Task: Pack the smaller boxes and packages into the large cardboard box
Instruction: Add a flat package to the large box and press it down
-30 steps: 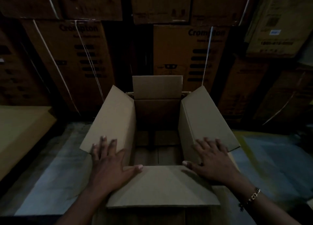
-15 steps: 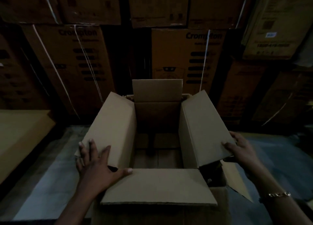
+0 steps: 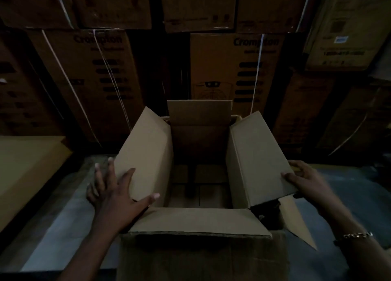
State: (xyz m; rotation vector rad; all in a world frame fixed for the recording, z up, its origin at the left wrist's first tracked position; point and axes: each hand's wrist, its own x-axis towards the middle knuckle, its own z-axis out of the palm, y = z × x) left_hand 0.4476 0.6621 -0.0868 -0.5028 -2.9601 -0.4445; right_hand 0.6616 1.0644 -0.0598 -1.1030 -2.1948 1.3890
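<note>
Stacked brown cartons point(image 3: 234, 69) (some printed "Crompton") fill the background; a flat cardboard sheet point(image 3: 27, 166) lies left.

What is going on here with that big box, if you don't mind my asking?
A person is preparing the large cardboard box for packing. The left hand lies on the left flap, and the right hand grips the edge of the right flap, with both flaps spread open. Nothing shows inside the box yet. Stacked printed cartons fill the dim background.
</note>
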